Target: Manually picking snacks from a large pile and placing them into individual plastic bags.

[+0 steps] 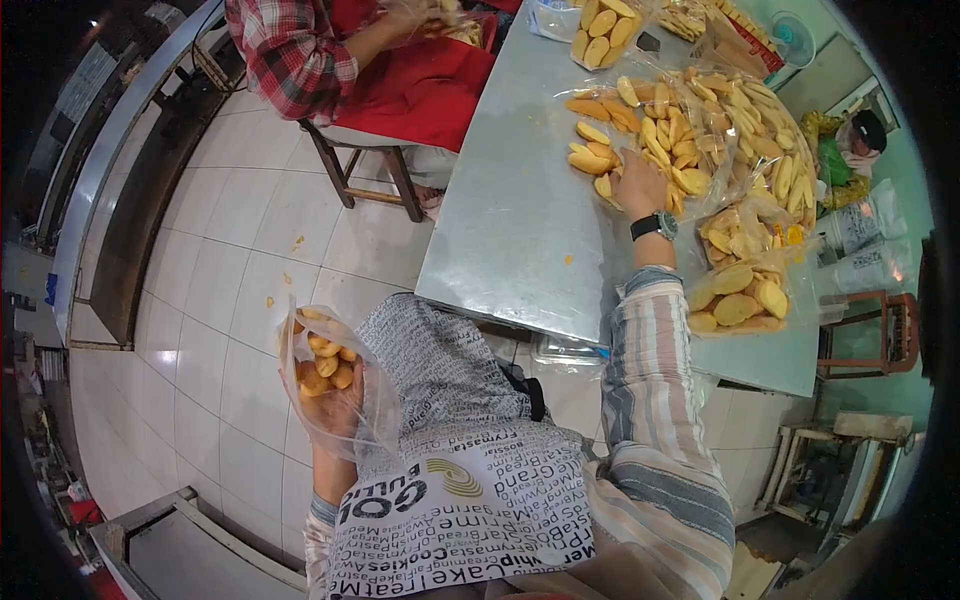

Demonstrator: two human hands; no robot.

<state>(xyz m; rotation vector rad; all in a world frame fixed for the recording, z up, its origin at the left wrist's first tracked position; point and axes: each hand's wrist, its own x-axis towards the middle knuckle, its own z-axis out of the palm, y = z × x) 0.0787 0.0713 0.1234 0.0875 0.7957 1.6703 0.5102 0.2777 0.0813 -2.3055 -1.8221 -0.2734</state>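
My left hand holds up a clear plastic bag with several small golden-brown baked pieces inside, off the table's left side. My right hand, with a watch on the wrist, reaches into a pile of long, flat, yellow baked slices on the metal table. Its fingertips are hidden among the slices, so its grip cannot be made out. A few slices lie just beyond and left of its fingers. Filled clear bags stand near my right forearm.
A co-worker in a plaid sleeve and red apron sits at the table's far left on a wooden stool. A filled bag stands at the far edge. Another person is at the right. A metal-topped stand is at lower left.
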